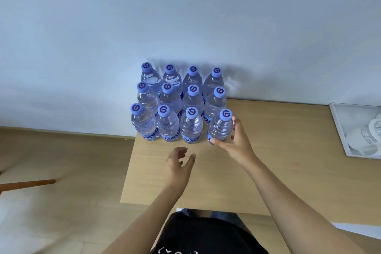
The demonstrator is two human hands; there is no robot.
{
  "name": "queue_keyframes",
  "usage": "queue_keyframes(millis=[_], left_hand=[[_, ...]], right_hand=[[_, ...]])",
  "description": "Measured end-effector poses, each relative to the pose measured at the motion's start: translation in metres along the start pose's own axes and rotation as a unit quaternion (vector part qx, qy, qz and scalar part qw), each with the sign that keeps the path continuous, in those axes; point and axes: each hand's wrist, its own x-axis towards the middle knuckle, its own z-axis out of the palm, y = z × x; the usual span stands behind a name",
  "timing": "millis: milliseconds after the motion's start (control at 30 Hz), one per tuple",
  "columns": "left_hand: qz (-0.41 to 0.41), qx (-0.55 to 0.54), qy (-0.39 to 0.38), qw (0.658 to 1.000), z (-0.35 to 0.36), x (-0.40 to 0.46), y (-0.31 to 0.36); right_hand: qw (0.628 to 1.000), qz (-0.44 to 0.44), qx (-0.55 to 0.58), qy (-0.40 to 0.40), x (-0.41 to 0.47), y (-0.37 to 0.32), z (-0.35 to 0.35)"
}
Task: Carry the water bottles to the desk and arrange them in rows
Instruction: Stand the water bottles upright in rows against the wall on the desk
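Your right hand [232,139] grips the upright front-right bottle [220,128], slightly off its row to the left; your left hand [179,164] hovers empty, fingers loosely curled.

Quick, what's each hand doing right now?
Left hand: loosely curled above the desk, holding nothing.
Right hand: gripping the front-right bottle of the block.

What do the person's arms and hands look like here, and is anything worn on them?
Both arms are bare along all that shows, with no sleeves in view. The left hand and the right hand wear no gloves, and no watch, ring or bracelet shows on either wrist. Below the arms lies a black garment with small white markings, too cut off to read.
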Motion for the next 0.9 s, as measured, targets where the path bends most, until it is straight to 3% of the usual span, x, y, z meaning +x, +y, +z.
queue_keyframes(millis=[200,400,700,900], left_hand=[[-0.035,0.022,0.045,0.998,-0.074,0.022,-0.011],[-0.088,0.064,0.105,0.988,-0.103,0.051,-0.004],[-0.039,0.047,0.031,0.998,-0.114,0.091,0.007],[-0.010,0.034,0.026,0.999,-0.112,0.095,0.007]], right_hand=[[0.999,0.010,0.015,0.042,0.001,0.001,0.008],[0.998,0.035,0.017,0.050,0.005,0.009,0.014],[0.994,0.084,0.040,0.049,0.006,0.019,0.017],[0.995,0.079,0.038,0.051,0.005,0.013,0.021]])
